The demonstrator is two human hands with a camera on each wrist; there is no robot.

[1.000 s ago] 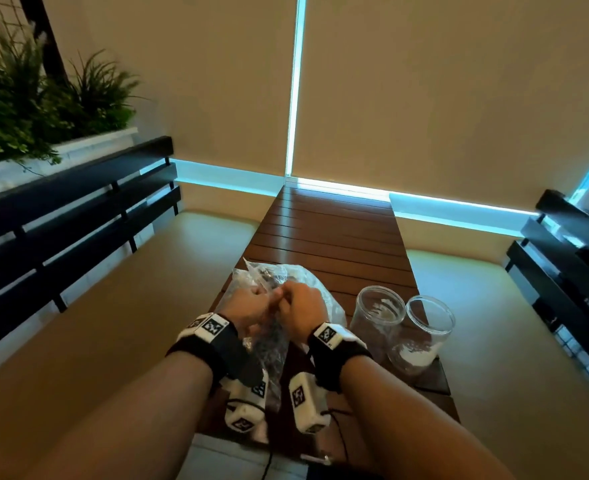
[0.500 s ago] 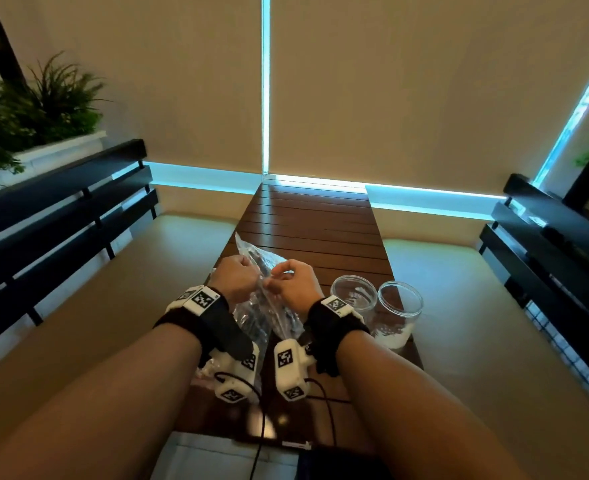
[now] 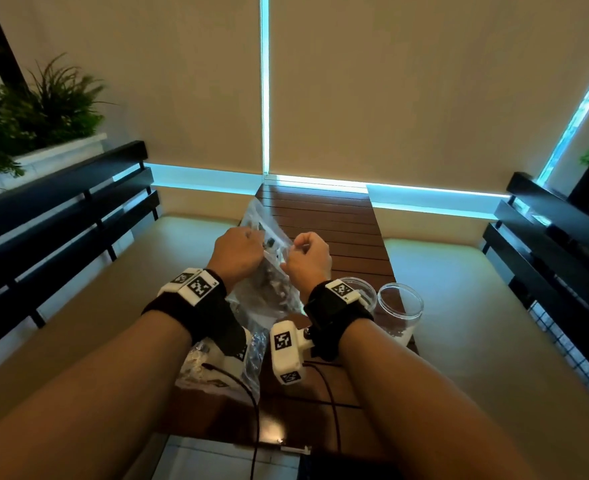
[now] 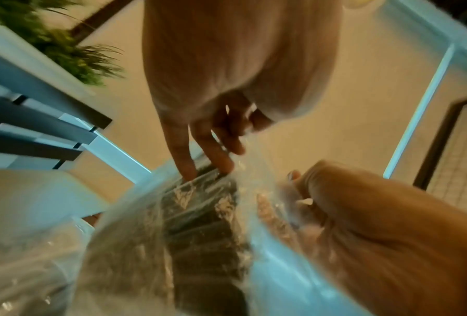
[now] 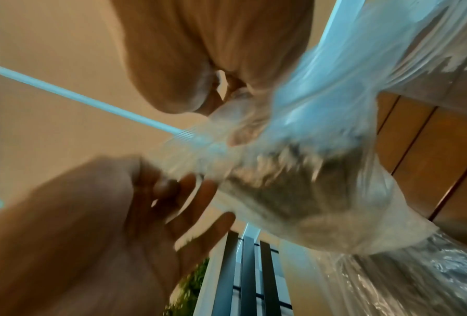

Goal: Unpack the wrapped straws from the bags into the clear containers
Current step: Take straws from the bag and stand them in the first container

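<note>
Up above the slatted wooden table [image 3: 324, 216]: clear plastic bag [image 3: 269, 271] of dark wrapped straws [image 4: 200, 241], raised between both hands. Left hand [image 3: 236, 252] curled on the bag's left top edge, fingers [image 4: 181, 154] reaching into the plastic. Right hand [image 3: 308, 256] fisted, pinching the right top edge. Second crumpled bag [image 3: 217, 372] lying under the left wrist. Two clear containers [image 3: 398, 311] upright just right of the right wrist.

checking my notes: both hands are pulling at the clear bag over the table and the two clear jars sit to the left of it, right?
Not quite: the two clear jars sit to the right of the clear bag, as the head view shows. Both the left hand and right hand do grip it.
</note>
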